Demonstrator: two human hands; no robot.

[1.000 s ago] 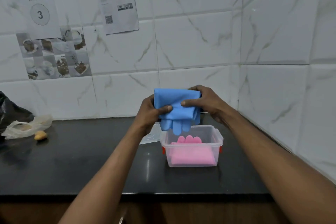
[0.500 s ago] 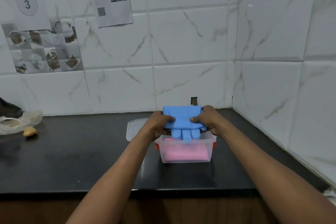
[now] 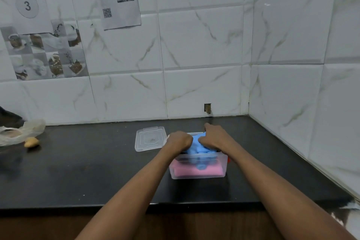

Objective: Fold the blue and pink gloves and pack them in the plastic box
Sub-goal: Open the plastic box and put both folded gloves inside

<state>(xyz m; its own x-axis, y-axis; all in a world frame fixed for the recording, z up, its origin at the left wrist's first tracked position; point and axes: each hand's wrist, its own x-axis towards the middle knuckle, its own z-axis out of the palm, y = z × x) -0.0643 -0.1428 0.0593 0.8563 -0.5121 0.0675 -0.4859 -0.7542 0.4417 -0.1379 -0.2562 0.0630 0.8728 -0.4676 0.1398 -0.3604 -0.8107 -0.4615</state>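
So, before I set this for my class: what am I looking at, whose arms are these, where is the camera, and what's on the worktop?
There is no machine. The camera sits on a person's head, looking forward and down, so both arms are that person's own. The left grip and right grip are bare hands; both hold the blue gloves, pressing them into the clear plastic box, on top of the pink gloves already inside. The box stands on a dark counter. Its lid lies beside it, to the left. Far left lie a crumpled plastic bag and a small yellowish lump I cannot identify.
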